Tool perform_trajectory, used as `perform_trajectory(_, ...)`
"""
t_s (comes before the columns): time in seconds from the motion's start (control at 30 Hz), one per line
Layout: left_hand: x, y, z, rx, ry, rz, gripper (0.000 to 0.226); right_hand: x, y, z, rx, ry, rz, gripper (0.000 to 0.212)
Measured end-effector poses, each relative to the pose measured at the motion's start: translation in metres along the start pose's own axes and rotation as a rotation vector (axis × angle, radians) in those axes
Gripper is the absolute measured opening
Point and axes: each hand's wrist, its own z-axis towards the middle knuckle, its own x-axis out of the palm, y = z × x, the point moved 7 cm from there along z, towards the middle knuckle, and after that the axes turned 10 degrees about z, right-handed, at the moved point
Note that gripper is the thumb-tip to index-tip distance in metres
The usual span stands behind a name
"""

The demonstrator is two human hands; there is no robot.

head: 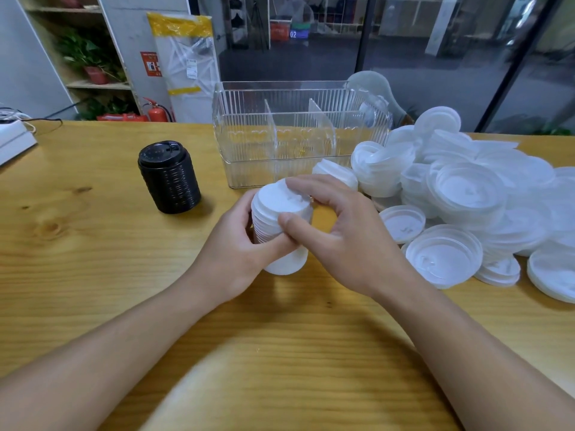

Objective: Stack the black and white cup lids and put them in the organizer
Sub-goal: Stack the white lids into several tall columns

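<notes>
A stack of white cup lids (280, 213) is held above the wooden table at the centre. My left hand (236, 253) grips the stack's lower part from the left. My right hand (339, 231) pinches the top lids, thumb in front and fingers curled over the far rim. A finished stack of black lids (169, 177) stands upright to the left. The clear plastic organizer (249, 141) with two dividers sits behind the hands, and its compartments hold no lids. A large heap of loose white lids (466, 188) spreads over the table's right side.
The wooden table (93, 244) stretches left and toward me. A white device (12, 141) with cables lies at the far left edge. Clear domed lids (370, 88) rest behind the organizer's right end. A shelf with plants and a fire extinguisher stand beyond the table.
</notes>
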Motion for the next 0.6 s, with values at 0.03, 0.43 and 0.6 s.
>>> perform_trajectory(0.03, -0.0001, 0.0001, 0.0004, 0.001, 0.0, 0.004, 0.06, 0.0006, -0.0004, 0.0003, -0.004, 0.004, 0.003, 0.045)
perform_trajectory(0.43, -0.0008, 0.0015, 0.0032, -0.004, -0.011, -0.011, 0.065, 0.0033, 0.0003, 0.0025, -0.055, 0.071, -0.055, 0.045)
perform_trajectory(0.6, -0.0011, 0.002, 0.0034, -0.014, -0.002, -0.006, 0.065, 0.0033, 0.0019, 0.0029, -0.068, 0.111, -0.064, 0.045)
